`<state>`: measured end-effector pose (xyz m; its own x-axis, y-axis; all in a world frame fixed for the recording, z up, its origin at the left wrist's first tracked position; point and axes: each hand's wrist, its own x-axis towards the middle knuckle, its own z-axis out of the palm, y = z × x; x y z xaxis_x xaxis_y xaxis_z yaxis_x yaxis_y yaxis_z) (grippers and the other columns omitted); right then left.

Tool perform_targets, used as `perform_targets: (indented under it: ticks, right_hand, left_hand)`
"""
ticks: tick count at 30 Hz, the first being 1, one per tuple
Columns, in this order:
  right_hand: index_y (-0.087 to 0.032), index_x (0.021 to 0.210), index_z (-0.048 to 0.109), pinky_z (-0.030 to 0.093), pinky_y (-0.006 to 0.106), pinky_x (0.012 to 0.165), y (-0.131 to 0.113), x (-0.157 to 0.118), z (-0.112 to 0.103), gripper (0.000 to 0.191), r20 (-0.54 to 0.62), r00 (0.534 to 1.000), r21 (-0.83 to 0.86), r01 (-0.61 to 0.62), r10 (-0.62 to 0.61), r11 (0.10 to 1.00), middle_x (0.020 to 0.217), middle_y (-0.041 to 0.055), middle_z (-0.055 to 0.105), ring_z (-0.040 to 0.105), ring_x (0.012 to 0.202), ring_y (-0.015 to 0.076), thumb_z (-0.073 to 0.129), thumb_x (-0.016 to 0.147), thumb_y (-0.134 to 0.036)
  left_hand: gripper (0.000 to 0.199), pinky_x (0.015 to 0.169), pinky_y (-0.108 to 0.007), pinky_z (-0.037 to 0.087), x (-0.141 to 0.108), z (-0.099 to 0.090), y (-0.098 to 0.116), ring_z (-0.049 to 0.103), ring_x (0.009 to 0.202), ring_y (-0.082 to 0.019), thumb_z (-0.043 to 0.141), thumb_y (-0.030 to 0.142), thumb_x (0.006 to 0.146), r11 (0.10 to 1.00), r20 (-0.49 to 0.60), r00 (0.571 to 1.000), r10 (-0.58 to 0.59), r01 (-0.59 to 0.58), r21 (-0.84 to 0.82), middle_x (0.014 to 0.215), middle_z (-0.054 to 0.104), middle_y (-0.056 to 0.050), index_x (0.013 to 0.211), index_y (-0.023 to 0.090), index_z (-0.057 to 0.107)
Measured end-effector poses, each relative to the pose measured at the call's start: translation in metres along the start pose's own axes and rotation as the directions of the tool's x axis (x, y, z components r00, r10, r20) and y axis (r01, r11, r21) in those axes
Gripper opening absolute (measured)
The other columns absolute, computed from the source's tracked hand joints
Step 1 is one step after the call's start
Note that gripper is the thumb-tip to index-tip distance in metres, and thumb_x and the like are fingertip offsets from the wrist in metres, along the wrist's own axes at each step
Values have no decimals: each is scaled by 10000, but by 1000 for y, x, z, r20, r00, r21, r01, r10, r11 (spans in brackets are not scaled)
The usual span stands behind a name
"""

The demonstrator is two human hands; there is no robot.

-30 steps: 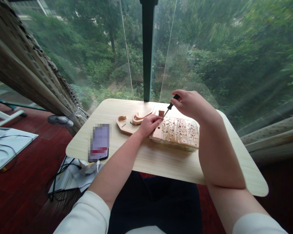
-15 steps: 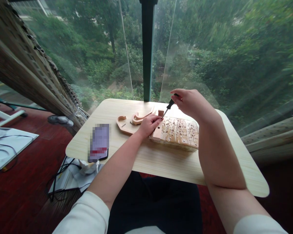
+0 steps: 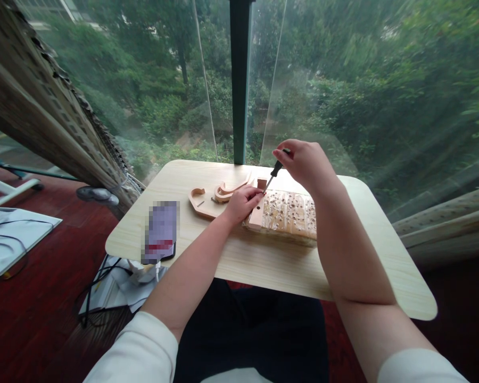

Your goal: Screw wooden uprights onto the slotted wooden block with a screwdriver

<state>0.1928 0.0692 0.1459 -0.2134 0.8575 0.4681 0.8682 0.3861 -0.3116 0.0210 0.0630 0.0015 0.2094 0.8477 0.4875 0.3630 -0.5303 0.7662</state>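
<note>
My right hand [image 3: 303, 164] is wrapped round the black handle of a screwdriver [image 3: 277, 168], whose shaft slants down to the left. Its tip meets a light wooden piece [image 3: 256, 217] with a dark hole in it. My left hand [image 3: 241, 204] grips that piece from the left, fingertips right beside the screwdriver tip; whether a screw sits there is too small to tell. Beneath the piece lies a tape-wrapped block [image 3: 289, 215] with many small holes in its top. A wooden upright [image 3: 262, 183] rises just behind my left fingertips.
Curved wooden hooks [image 3: 197, 202] lie left of the block on the pale table [image 3: 263, 266]. A phone [image 3: 159, 231] with a charging cable is at the table's left edge. Papers and cables [image 3: 115, 282] are below it. Windows stand behind, a curtain [image 3: 64, 106] at left.
My right hand and forearm have shifted slightly left, with the screwdriver still in the grip. My left hand stays in place on the wooden piece.
</note>
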Motion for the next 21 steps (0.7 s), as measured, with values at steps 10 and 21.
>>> perform_targets:
  ticks: [10, 21]
  right_hand:
    - [-159, 801, 767, 370, 311, 589, 1, -4, -24, 298, 204, 978, -90, 54, -34, 994, 588, 61, 646, 577, 587, 174, 558, 888, -354]
    - [-175, 1202, 704, 444, 311, 668, -4, -5, -2, 393, 112, 991, 28, 70, -72, 997, 903, 105, 752, 649, 730, 192, 466, 939, -343]
  left_hand:
    - [187, 780, -307, 512, -1, -1, 1, 624, 818, -174, 616, 292, 870, 1000, 1, 1000, -11, 11, 15, 873, 703, -59, 912, 181, 760]
    - [195, 730, -289, 498, -1, 1, 0, 598, 772, -166, 627, 305, 860, 1000, -17, 1000, -22, 22, 21, 795, 664, -44, 908, 180, 770]
